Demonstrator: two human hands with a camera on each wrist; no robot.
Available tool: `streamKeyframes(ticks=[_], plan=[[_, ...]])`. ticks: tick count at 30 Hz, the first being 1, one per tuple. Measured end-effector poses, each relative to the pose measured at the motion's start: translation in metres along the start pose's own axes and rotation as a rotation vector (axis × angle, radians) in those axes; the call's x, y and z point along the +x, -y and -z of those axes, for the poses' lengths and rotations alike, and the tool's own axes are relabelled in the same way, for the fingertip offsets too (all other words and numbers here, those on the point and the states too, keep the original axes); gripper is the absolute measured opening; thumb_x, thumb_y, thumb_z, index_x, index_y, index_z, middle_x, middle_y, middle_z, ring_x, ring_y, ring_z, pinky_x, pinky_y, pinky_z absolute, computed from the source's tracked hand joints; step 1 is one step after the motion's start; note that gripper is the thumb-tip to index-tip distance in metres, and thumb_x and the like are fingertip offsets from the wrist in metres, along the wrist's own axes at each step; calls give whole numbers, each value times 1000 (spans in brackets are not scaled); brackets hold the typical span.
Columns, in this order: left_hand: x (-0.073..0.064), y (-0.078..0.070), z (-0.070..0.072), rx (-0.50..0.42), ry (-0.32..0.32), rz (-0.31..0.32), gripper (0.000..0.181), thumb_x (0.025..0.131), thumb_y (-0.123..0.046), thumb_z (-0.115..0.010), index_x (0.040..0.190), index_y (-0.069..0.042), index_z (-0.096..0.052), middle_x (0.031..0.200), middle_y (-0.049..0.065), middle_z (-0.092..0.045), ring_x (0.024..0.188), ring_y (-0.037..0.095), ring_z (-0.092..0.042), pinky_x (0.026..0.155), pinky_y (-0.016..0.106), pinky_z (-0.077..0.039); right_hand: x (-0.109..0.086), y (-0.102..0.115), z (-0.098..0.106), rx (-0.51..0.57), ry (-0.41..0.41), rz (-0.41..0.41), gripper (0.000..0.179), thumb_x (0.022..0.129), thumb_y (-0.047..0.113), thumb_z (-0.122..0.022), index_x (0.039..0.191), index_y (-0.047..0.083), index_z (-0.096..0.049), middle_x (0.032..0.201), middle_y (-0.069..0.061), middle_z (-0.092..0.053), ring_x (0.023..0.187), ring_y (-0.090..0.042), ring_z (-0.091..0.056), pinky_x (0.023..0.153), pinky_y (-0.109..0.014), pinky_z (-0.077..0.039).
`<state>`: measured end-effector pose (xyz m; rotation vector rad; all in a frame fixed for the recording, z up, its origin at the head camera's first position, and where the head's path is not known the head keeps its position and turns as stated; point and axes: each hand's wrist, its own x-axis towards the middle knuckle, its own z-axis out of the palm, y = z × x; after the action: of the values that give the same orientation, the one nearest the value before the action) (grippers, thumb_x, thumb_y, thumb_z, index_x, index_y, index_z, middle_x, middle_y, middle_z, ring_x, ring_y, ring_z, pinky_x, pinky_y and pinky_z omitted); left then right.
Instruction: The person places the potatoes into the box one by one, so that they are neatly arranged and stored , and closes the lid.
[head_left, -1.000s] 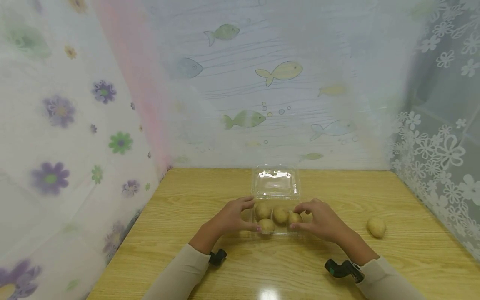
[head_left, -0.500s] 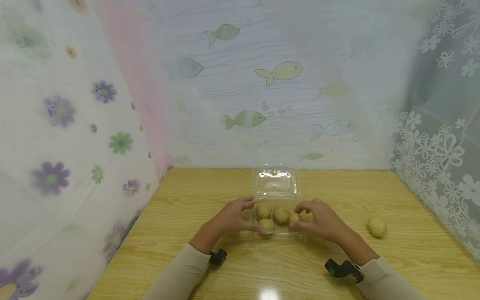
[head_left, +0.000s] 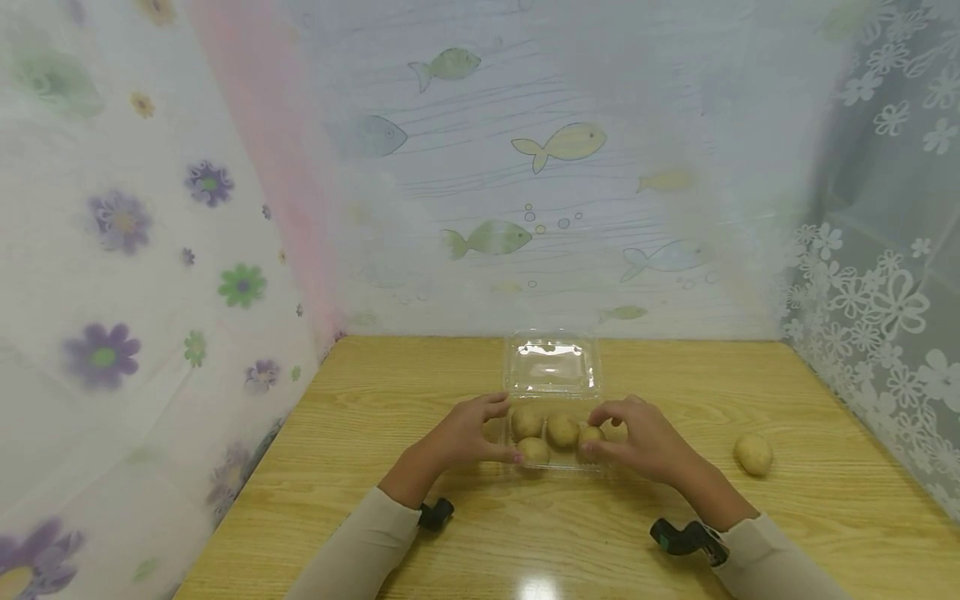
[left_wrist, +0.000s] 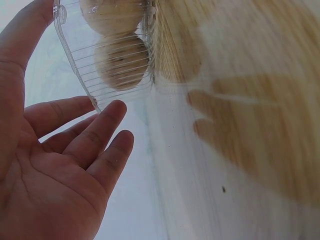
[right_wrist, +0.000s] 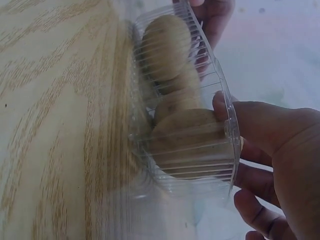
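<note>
A clear plastic clamshell box (head_left: 555, 465) stands on the table with its lid (head_left: 551, 367) folded back. Inside lie several potatoes, among them a rear left potato (head_left: 527, 422), a front left potato (head_left: 534, 452) and a middle potato (head_left: 562, 430). My left hand (head_left: 468, 432) spans the box's left end, its thumb at the front rim and its index finger at the rear corner. At the right end, my right hand (head_left: 647, 442) pinches a small potato (right_wrist: 187, 142) inside the box, the thumb reaching over the rim. Part of that potato is hidden by the hand.
Another potato (head_left: 753, 454) lies on the wooden table (head_left: 420, 375), to the right of my right hand. Printed sheets (head_left: 480, 167) hang behind and on both sides. Black wrist cameras (head_left: 678, 537) sit under the forearms.
The small potato in my right hand has shifted very slightly toward the front of the box. My left hand, the box and the other potatoes stay in place.
</note>
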<state>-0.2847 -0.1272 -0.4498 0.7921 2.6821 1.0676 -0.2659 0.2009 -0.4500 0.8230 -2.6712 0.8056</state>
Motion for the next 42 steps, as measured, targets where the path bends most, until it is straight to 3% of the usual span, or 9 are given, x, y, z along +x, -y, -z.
streamKeyframes(ticks=[32,42], plan=[[2,1,0,42,3,-2,106,76,-61,-86,158,-9,-43,161,5,-46,152,30,-38,119,48,-41,1,-4,-3,-15,-24,0,23,86,40,-85,100,24,-79,100,11,-75,92,-17,-61,77,-35,-50],[1,0,0,11,5,0,112,76,-60,-87,161,-8,-36,159,9,-48,151,30,-40,118,49,-41,2,-4,-2,-4,-74,62,18,84,31,-87,96,22,-78,99,8,-75,93,-25,-66,80,-48,-55]])
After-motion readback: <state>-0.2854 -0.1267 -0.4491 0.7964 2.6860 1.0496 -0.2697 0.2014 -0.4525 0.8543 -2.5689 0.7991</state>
